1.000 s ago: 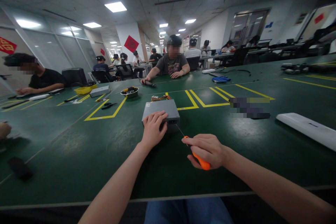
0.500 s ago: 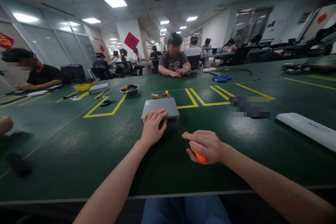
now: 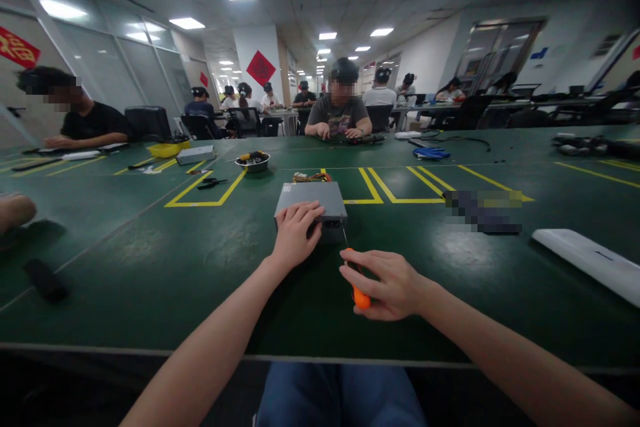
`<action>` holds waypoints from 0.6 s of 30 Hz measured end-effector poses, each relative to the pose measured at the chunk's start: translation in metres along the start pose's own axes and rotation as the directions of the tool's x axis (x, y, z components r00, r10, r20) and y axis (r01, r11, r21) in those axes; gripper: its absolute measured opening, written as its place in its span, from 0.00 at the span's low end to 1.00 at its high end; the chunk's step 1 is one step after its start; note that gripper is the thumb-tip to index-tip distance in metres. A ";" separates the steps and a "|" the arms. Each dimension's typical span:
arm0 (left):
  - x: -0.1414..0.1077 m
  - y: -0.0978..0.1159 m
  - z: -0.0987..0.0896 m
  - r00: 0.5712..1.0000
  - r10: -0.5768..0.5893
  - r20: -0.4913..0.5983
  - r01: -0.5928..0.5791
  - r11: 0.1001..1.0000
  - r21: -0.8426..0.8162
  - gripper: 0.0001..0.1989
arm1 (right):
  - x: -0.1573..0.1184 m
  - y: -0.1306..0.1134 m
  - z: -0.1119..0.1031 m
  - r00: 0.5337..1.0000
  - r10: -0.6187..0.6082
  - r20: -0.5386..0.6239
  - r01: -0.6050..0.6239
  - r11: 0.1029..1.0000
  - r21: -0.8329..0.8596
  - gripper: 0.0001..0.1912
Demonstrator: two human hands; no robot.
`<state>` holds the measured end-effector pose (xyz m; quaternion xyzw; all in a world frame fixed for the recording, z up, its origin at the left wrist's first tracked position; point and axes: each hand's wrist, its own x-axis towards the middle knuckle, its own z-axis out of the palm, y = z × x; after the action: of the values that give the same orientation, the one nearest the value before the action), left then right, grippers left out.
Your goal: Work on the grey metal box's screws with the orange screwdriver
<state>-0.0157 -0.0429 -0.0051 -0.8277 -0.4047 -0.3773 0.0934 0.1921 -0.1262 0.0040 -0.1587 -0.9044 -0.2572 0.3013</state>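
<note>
Where a long gray metal box (image 3: 310,197) sits ahead, left hand (image 3: 295,235) flat and open on top, right hand (image 3: 387,285) shut around an orange-handled screwdriver (image 3: 360,298), thin tip (image 3: 345,237) near the box's front end.

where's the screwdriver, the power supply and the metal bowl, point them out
screwdriver (image 3: 361,297): head view, on the orange handle
power supply (image 3: 310,197): head view, on the grey top panel
metal bowl (image 3: 253,167): head view, on the front wall
</note>
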 end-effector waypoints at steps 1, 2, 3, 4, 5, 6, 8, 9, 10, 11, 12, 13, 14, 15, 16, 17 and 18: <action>0.000 0.001 0.000 1.000 -0.009 -0.005 0.009 1.000 0.001 0.14 | 0.000 -0.001 0.000 1.000 -0.014 0.021 0.014 1.000 -0.005 0.21; -0.001 0.001 0.000 1.000 -0.016 -0.009 0.016 1.000 0.003 0.14 | 0.001 -0.001 -0.001 0.999 -0.033 0.030 0.033 0.999 -0.015 0.20; -0.001 0.002 0.000 1.000 -0.022 -0.010 0.022 1.000 0.004 0.14 | 0.001 -0.001 -0.001 0.998 -0.055 0.025 0.056 0.998 -0.030 0.19; -0.001 0.002 -0.001 1.000 -0.025 -0.012 0.025 1.000 0.003 0.14 | 0.001 -0.001 -0.001 0.997 -0.076 0.000 0.076 0.996 -0.047 0.17; -0.002 0.003 -0.001 1.000 -0.027 -0.013 0.027 1.000 0.003 0.14 | 0.000 -0.001 -0.002 0.995 -0.093 -0.039 0.091 0.994 -0.063 0.15; -0.002 0.003 -0.002 0.999 -0.030 -0.013 0.030 1.000 0.003 0.14 | 0.000 0.000 -0.002 0.991 -0.104 -0.085 0.098 0.992 -0.075 0.13; -0.002 0.004 -0.003 0.999 -0.034 -0.011 0.034 0.999 0.005 0.14 | -0.001 0.001 -0.002 0.982 -0.106 -0.159 0.094 0.992 -0.081 0.10; -0.003 0.005 -0.003 0.999 -0.034 -0.010 0.034 0.999 0.007 0.14 | -0.003 0.001 -0.002 0.980 -0.102 -0.172 0.089 0.993 -0.080 0.09; -0.003 0.005 -0.003 0.999 -0.034 -0.011 0.034 0.999 0.008 0.14 | -0.004 0.001 -0.001 0.981 -0.100 -0.166 0.087 0.993 -0.083 0.09; -0.003 0.006 -0.003 0.999 -0.034 -0.014 0.034 0.999 0.010 0.14 | -0.007 0.001 0.001 0.984 -0.103 -0.145 0.091 0.992 -0.092 0.08; -0.004 0.006 -0.003 0.999 -0.035 -0.018 0.035 0.999 0.012 0.14 | -0.009 0.000 0.002 0.988 -0.105 -0.117 0.093 0.990 -0.102 0.08; -0.004 0.007 -0.003 0.999 -0.036 -0.024 0.036 0.999 0.014 0.14 | -0.011 -0.001 0.004 0.991 -0.105 -0.088 0.094 0.988 -0.119 0.08; -0.004 0.007 -0.002 0.999 -0.037 -0.029 0.038 0.999 0.016 0.14 | -0.013 -0.002 0.006 0.993 -0.104 -0.064 0.096 0.988 -0.120 0.09; -0.005 0.007 -0.001 0.999 -0.038 -0.035 0.038 0.999 0.017 0.15 | -0.014 -0.004 0.008 0.994 -0.099 -0.051 0.092 0.989 -0.114 0.11; -0.005 0.007 -0.001 0.999 -0.037 -0.039 0.038 0.999 0.018 0.15 | -0.014 -0.006 0.009 0.994 -0.104 -0.046 0.098 0.989 -0.108 0.11; -0.005 0.007 0.000 0.998 -0.035 -0.042 0.036 0.999 0.018 0.15 | -0.014 -0.007 0.010 0.993 -0.112 -0.046 0.107 0.989 -0.099 0.11; -0.006 0.006 0.000 0.999 -0.031 -0.042 0.032 0.999 0.017 0.15 | -0.012 -0.008 0.010 0.993 -0.107 -0.052 0.102 0.991 -0.089 0.10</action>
<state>-0.0133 -0.0505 -0.0083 -0.8121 -0.4191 -0.3926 0.1032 0.1932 -0.1286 -0.0137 -0.1166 -0.8906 -0.3157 0.3058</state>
